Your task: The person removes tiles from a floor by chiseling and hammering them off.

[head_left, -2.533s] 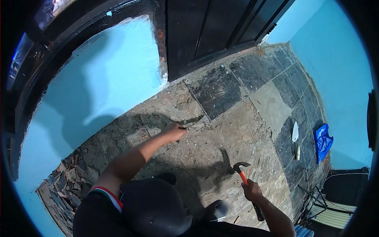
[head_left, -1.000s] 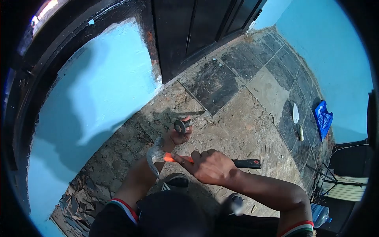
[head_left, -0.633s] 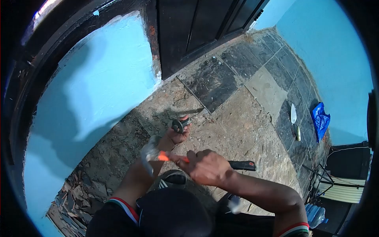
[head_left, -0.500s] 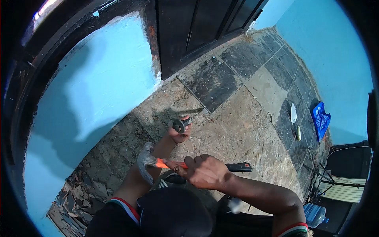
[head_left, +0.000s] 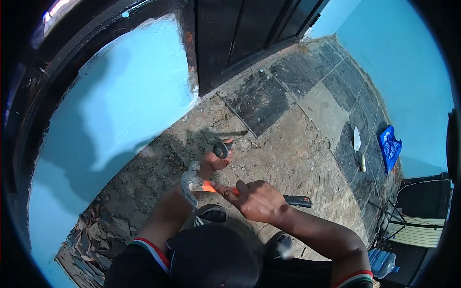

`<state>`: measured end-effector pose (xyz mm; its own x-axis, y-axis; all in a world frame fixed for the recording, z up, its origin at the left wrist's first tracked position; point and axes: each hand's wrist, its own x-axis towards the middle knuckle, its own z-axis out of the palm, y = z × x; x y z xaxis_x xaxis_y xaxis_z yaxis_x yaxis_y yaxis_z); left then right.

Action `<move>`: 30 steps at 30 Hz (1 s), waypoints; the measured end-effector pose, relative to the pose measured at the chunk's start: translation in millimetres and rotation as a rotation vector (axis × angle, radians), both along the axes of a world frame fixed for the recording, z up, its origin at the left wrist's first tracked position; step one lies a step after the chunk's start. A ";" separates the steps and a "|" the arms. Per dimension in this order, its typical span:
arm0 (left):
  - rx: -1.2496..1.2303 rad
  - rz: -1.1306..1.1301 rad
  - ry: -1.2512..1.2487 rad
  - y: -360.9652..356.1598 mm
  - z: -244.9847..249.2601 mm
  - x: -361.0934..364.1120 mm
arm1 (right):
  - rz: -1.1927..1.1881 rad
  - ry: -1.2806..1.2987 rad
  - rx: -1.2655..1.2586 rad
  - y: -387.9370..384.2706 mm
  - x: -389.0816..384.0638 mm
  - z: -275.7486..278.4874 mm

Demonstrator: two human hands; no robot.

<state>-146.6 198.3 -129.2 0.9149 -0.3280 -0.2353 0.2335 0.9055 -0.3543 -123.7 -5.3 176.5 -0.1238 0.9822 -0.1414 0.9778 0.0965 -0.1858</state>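
My left hand (head_left: 216,161) is closed around a chisel (head_left: 221,150), whose dark round top faces me; its lower shaft is hard to make out against the floor. It is held low over the broken floor, near the edge of a dark tile (head_left: 257,108). My right hand (head_left: 259,200) grips a claw hammer (head_left: 192,185) by its orange and black handle. The metal head hangs above my left forearm, apart from the chisel.
Broken tile pieces (head_left: 98,235) are heaped along the blue wall at lower left. A pointed trowel (head_left: 357,140) and a blue plastic bag (head_left: 390,147) lie on tiles at right. A dark door (head_left: 240,38) stands ahead. A water bottle (head_left: 382,263) is at lower right.
The hammer has moved a little to the right and forward with my right hand. My left hand and the chisel have barely shifted.
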 end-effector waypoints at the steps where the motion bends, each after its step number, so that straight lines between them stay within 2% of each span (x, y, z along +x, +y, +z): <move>1: 0.001 -0.003 -0.013 -1.8 1.7 -0.7 | -0.002 -0.007 -0.010 -0.4 0.5 -3.5; 6: 0.006 -0.002 -0.040 -7.1 -0.2 -3.1 | -0.051 -0.037 -0.100 -2.3 3.9 -11.3; 12: 0.012 -0.005 -0.056 -4.0 -4.0 -1.1 | -0.077 -0.055 -0.094 3.6 8.9 -18.1; 18: 0.022 -0.011 -0.074 -4.5 0.5 -2.1 | 0.066 -0.020 0.053 4.5 4.3 -1.0; 21: 0.021 -0.031 -0.085 -4.7 -4.0 3.2 | -0.037 -0.074 -0.055 6.4 12.3 -21.7; 24: 0.027 -0.042 -0.098 -5.2 -4.9 6.3 | -0.113 -0.116 -0.106 17.5 12.9 -19.7; 30: 0.024 -0.036 -0.094 -9.2 5.0 5.6 | 0.140 -0.018 0.098 20.8 -9.5 21.7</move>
